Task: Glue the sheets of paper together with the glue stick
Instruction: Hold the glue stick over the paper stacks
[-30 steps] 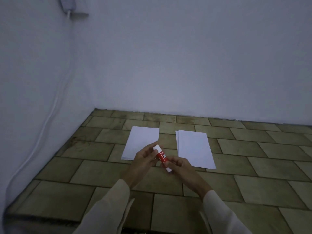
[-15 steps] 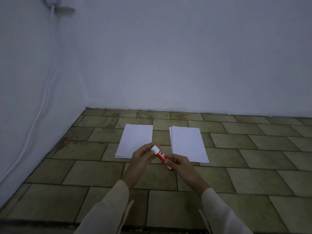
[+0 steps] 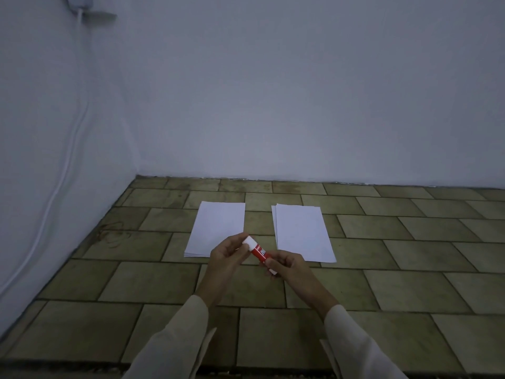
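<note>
A red glue stick (image 3: 260,252) with a white cap is held slanted above the tiled floor, between both hands. My left hand (image 3: 226,255) pinches the white cap end at the upper left. My right hand (image 3: 287,266) grips the lower body and base of the stick. Two white stacks of paper lie flat on the floor just beyond the hands: the left stack (image 3: 217,225) and the right stack (image 3: 302,231), a hand's width apart. My left hand covers the near right corner of the left stack.
The brown tiled floor (image 3: 153,280) ends at a white back wall (image 3: 273,105) and a white left wall. A white cable (image 3: 58,184) runs down the left wall from a plug near the top. A dark floor edge (image 3: 68,367) runs along the bottom.
The view has shifted slightly, so the papers and hands sit a little differently in frame. Both hands keep the same hold on the glue stick; the cap still looks on.
</note>
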